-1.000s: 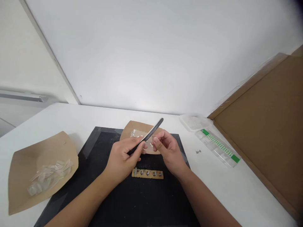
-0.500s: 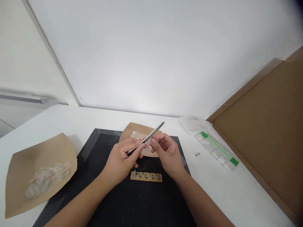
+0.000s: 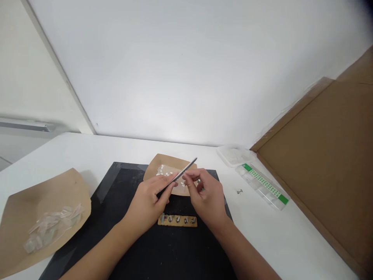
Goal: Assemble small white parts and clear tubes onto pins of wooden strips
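Observation:
My left hand (image 3: 151,196) grips a slim nail file (image 3: 186,167), dark on its broad face with a pale edge, slanting up to the right. My right hand (image 3: 205,190) is closed in a pinch beside the file, its fingertips close to the file's face. What it holds is mostly hidden; a small dark, shiny bit shows between the fingers. Below both hands, a yellowish strip (image 3: 177,221) with several small metal holders lies on the black mat (image 3: 171,256). Behind them, a brown paper tray (image 3: 163,158) holds tiny white ovals.
On the left stands a larger brown paper tray (image 3: 37,194) with clear plastic pieces. To the right are a small metal piece (image 3: 239,191), a clear case with a green label (image 3: 266,182) and a translucent container (image 3: 233,155). A cardboard sheet (image 3: 326,155) leans at far right.
The file's tip has dropped slightly, and my right hand has turned and closed in with its fingers nearer the file. The whole view has shifted a little.

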The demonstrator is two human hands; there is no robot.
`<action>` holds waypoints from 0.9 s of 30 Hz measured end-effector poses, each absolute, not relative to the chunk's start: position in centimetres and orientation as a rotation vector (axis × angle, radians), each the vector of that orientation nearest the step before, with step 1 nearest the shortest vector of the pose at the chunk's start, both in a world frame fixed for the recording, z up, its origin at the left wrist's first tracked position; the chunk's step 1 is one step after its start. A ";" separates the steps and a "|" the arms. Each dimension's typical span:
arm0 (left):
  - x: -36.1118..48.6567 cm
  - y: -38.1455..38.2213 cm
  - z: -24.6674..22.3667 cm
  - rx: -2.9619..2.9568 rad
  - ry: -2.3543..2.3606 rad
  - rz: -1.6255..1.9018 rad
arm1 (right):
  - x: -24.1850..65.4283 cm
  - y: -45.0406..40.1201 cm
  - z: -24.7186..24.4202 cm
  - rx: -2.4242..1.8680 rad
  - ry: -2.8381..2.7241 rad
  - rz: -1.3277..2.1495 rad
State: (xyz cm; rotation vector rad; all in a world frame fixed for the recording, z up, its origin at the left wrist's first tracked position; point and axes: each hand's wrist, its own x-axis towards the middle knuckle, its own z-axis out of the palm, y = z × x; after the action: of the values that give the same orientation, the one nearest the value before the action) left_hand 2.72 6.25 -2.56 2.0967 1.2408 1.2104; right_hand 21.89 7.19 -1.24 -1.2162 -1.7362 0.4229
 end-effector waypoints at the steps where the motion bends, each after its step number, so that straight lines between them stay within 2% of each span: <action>1: 2.7 6.4 -2.8 2.124 1.238 1.243 | 21.9 7.2 -1.3 -1.190 -1.720 0.484; 4: 2.6 6.6 -3.5 2.185 1.228 1.312 | 21.7 7.1 -1.2 -1.101 -1.685 0.658; 15: 2.5 6.5 -3.6 2.255 1.220 1.237 | 22.5 7.2 -0.6 -1.076 -1.734 0.670; 21: 2.7 6.3 -3.3 2.258 1.211 1.144 | 22.8 7.8 -1.4 -1.072 -1.550 0.904; 27: 2.4 6.4 -3.2 2.248 1.126 1.122 | 23.1 8.1 -2.1 -1.142 -1.467 0.833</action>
State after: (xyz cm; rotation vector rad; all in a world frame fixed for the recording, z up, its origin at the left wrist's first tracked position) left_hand 2.41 6.37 -3.18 2.2477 1.1256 1.1224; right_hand 23.12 8.08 -2.08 -1.1421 -1.4672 0.8332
